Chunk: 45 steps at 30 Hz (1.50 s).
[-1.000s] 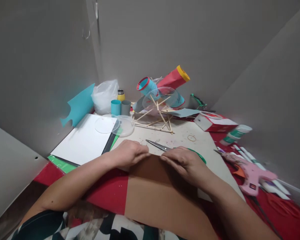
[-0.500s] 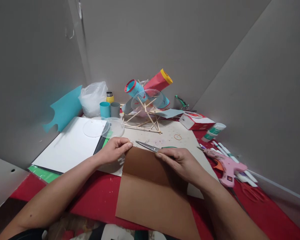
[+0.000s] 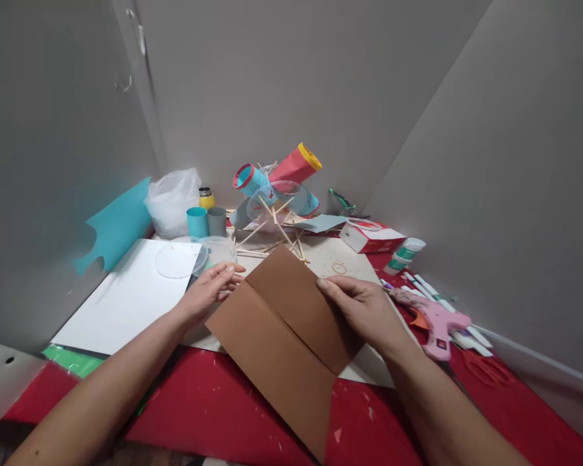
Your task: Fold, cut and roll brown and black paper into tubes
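Note:
A brown sheet of paper (image 3: 282, 336) with a crease across it is lifted off the red table, turned at an angle. My left hand (image 3: 208, 291) pinches its left edge near the crease. My right hand (image 3: 359, 307) grips its right edge, thumb on top. Both hands are closed on the sheet. The paper hides whatever lies beneath it.
A white board (image 3: 126, 298) with clear plastic discs (image 3: 179, 259) lies left. Behind stands a stick frame carrying paper tubes (image 3: 276, 188), two small cups (image 3: 206, 221) and a plastic bag (image 3: 172, 197). A pink glue gun (image 3: 440, 320), glue sticks and a red box (image 3: 372, 236) lie right. Grey walls enclose the table.
The brown sheet, flat on the table before, has been unfolded, lifted and rotated. Both hands rose with it. It now covers the scissors. The camera tilted down and right.

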Motion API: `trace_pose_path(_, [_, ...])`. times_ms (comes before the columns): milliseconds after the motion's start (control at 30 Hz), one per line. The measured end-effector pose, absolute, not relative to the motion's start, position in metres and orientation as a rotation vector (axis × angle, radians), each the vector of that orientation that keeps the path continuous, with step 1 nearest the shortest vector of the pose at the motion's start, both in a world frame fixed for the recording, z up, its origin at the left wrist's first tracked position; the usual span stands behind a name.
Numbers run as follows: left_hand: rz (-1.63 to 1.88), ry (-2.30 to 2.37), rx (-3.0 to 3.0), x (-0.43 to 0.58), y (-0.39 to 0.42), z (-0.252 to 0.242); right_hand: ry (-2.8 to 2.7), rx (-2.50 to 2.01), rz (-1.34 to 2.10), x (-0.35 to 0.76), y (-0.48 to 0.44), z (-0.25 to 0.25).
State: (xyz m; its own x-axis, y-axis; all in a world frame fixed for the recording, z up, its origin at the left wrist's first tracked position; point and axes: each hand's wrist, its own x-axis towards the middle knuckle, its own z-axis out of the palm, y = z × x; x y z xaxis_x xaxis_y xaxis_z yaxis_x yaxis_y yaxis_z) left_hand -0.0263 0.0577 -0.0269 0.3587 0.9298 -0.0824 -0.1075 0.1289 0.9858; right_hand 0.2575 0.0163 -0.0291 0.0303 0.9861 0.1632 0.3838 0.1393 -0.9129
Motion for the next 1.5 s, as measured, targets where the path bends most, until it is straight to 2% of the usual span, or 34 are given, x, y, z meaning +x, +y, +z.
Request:
trace_pose_path(100, [0.854, 0.861, 1.040, -0.020, 0.050, -0.030, -1.370, -1.366, 0.916, 0.252, 0.017, -0.034])
trace_pose_path(300, [0.938, 0.835, 0.813, -0.022, 0.053, -0.031, -1.255, -1.272, 1.156, 0.239, 0.016, -0.042])
trace_pose_path(533, [0.792, 0.700, 0.767, -0.034, 0.064, -0.026, -1.559, -1.271, 1.027, 0.228, 0.005, -0.041])
trace_pose_path(700, [0.739, 0.741, 0.922, -0.039, 0.065, -0.027, -1.746, -1.201, 1.032, 0.219, -0.002, -0.036])
trace_pose_path(1033, [0.702, 0.836, 1.135, -0.032, 0.049, -0.021, -1.776, -1.174, 1.389, 0.219, -0.008, -0.036])
trace_pose_path(1333, [0.513, 0.866, 1.351, -0.027, 0.052, -0.012, -1.986, -1.057, 1.306, 0.212, -0.009, -0.048])
trace_pose_path(1500, [0.564, 0.871, 1.402, -0.024, 0.045, -0.012, -1.998, -1.050, 1.347, 0.213, -0.012, -0.044])
